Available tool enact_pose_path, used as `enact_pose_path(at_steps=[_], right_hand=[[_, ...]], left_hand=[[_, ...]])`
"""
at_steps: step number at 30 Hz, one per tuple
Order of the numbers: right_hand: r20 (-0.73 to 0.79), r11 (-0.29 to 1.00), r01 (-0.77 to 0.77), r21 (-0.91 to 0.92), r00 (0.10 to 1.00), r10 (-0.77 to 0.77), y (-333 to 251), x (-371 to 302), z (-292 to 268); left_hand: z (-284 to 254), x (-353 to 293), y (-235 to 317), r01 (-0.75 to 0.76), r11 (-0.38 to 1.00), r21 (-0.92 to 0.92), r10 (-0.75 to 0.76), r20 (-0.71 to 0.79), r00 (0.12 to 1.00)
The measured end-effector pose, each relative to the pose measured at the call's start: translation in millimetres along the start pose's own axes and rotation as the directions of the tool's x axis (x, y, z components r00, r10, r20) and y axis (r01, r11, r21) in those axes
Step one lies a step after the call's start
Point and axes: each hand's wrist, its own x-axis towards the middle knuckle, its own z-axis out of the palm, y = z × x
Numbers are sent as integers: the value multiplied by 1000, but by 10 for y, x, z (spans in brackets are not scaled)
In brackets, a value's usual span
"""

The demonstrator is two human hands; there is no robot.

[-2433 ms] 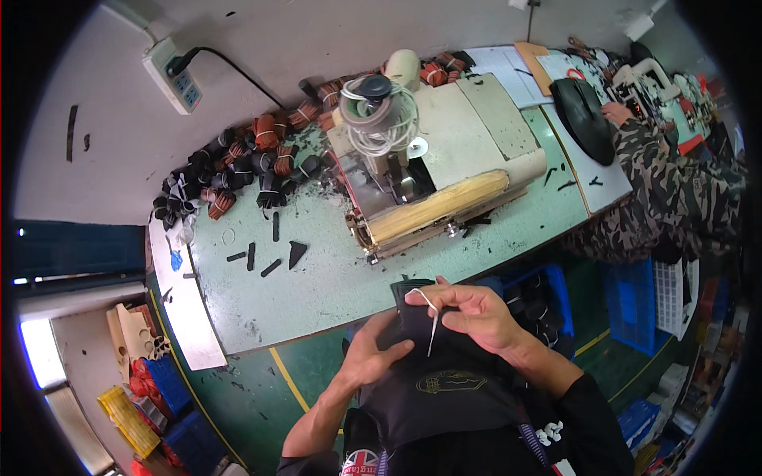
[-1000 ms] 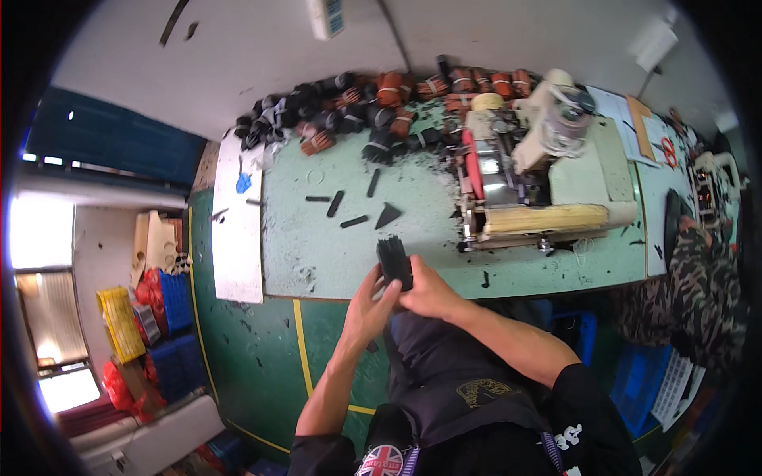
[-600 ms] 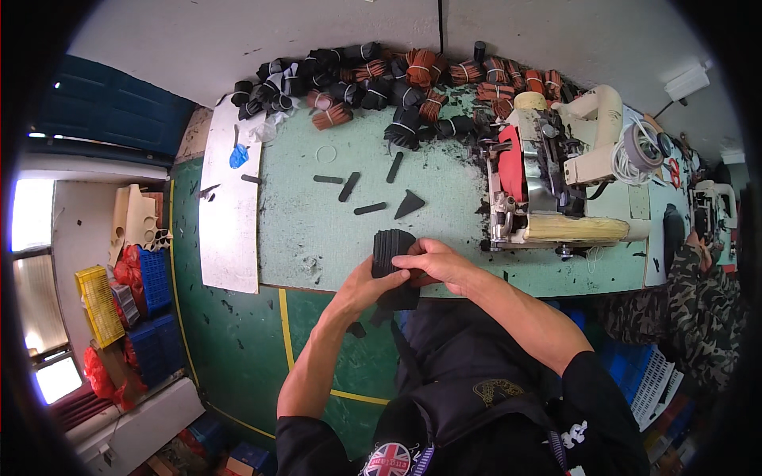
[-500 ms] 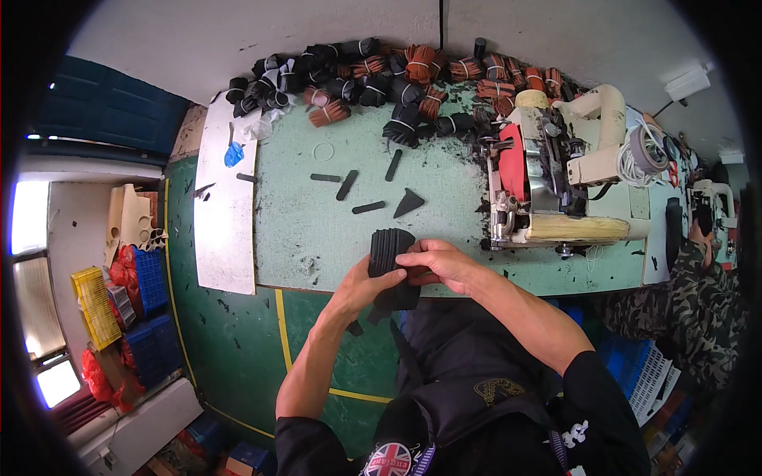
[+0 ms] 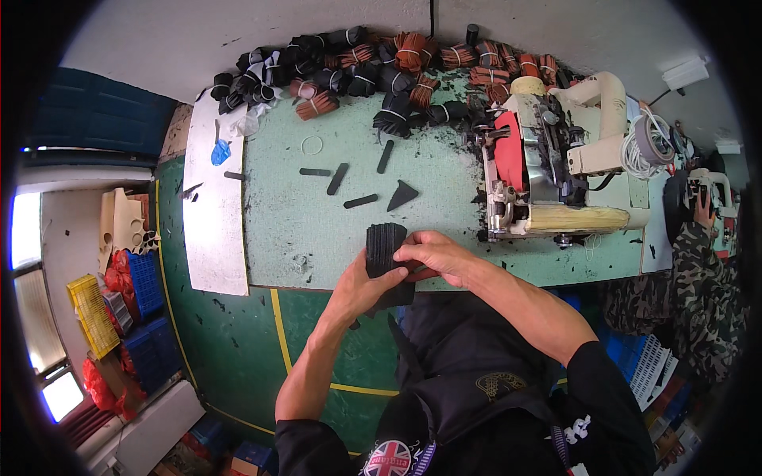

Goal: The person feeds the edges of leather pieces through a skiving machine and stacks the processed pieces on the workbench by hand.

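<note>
At the front edge of the green table, my left hand point(image 5: 361, 285) is closed around a stack of thin black pieces point(image 5: 383, 236), its thumb lying across them. The pieces stand side by side like pages, and the stack's lower end hangs past the table edge. From the other side my right hand point(image 5: 438, 255) grips the stack's right edge between thumb and fingers; some of those fingers are hidden behind it. Beyond the stack lie several loose black strips point(image 5: 337, 179) and a black triangular piece point(image 5: 402, 194). A pale rubber band point(image 5: 312, 145) rests farther back.
A cream machine point(image 5: 609, 119) with a yellowish bar stands on the right. Banded black and brown bundles point(image 5: 313, 105) line the back. A white board point(image 5: 214, 238) covers the table's left end. At far right a person in camouflage sleeves point(image 5: 694, 262) works at another machine.
The view has shifted slightly, moving the table a little left and up. Both hands keep hold of the stack, whose top edges look more evenly closed. The person at far right has shifted a hand.
</note>
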Motion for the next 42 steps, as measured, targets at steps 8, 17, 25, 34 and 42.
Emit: enact_pose_path(at_steps=[8,17,25,34,42], right_hand=[[-2,1000,2,3,1000,-2,-20,14,-13],[-118,999,-8,31,993,12,6,157,50],[-187,995,102,-19,977,-104,82,115,126],[-303,913,231,-336,892,-337,386,249,156],[-559,811,119,-572,667,-492,228,174,-144]], left_hand=[[-2,-44,99,-19,998,61,20,-17,1000],[54,-6,80,-3,965,262,34,-112,993],[93,45,-51,4,977,212,42,-213,976],[13,135,-320,29,980,-195,-73,-222,972],[-131,49,-645,-103,688,-718,-186,-312,932]])
